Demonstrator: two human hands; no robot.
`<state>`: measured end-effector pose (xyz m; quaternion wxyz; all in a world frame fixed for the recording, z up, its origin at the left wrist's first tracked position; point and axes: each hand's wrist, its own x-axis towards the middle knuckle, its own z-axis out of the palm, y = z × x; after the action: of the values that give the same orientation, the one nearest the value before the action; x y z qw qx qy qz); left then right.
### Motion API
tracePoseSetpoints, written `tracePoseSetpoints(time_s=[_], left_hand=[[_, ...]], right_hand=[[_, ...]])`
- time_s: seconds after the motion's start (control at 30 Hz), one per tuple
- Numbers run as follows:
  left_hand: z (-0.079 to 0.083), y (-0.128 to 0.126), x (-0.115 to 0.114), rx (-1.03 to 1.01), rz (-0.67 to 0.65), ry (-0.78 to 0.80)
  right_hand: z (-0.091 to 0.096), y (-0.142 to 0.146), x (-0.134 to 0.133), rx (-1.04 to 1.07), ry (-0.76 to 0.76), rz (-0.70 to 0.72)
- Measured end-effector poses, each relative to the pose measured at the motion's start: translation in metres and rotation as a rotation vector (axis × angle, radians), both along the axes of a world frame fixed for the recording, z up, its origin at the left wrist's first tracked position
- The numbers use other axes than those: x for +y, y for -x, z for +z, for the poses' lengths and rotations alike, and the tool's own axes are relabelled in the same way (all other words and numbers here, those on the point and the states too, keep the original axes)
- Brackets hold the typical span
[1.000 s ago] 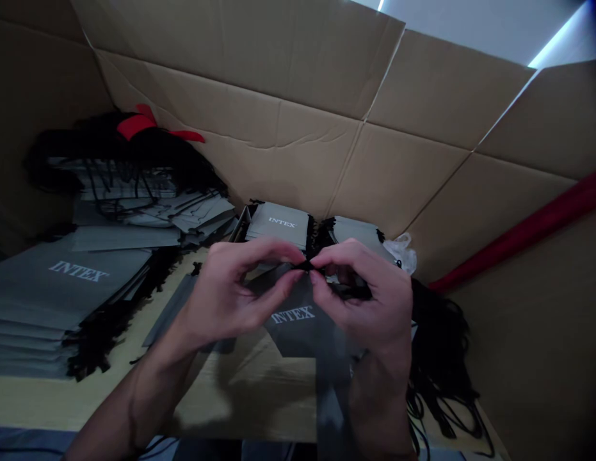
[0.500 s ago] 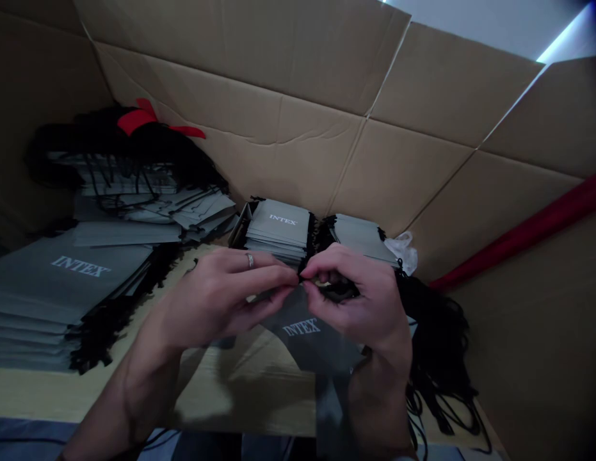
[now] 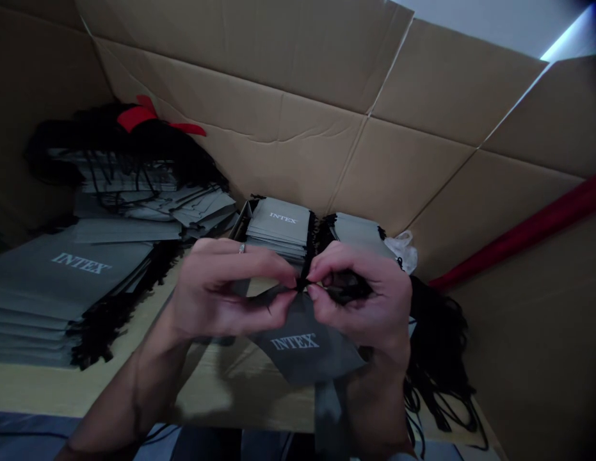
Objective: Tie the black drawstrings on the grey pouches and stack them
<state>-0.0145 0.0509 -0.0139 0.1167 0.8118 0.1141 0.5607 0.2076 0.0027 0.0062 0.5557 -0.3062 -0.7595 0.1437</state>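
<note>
My left hand (image 3: 225,291) and my right hand (image 3: 365,301) meet in the middle of the view, both pinched on the top edge of a small grey pouch (image 3: 302,349) printed INTEX. The fingertips touch at a black drawstring (image 3: 303,282) at the pouch's mouth. The pouch hangs below the fingers, tilted, above the cardboard-covered table (image 3: 230,384). A ring shows on my left hand.
Stacks of large grey INTEX bags (image 3: 62,282) lie at the left, with a messier pile and a red tag (image 3: 134,118) behind. Two small pouch stacks (image 3: 278,227) sit beyond my hands. Loose black cords (image 3: 436,358) lie at the right. Cardboard walls (image 3: 326,115) surround everything.
Both hands stayed pinched together at the drawstring. The pouch swung lower beneath the fingers and my left hand rolled so the ring shows.
</note>
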Motion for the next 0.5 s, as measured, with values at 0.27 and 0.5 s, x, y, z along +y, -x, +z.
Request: tracePoseSetpoints(time_s=[0.27, 0.5], left_hand=[[0.000, -0.009, 0.009, -0.175, -0.212, 0.254], [0.012, -0.007, 0.003, 0.129, -0.056, 0.459]], right_hand=[[-0.003, 0.005, 0.004, 0.135, 0.105, -0.032], [-0.002, 0.003, 0.002, 0.063, -0.027, -0.266]])
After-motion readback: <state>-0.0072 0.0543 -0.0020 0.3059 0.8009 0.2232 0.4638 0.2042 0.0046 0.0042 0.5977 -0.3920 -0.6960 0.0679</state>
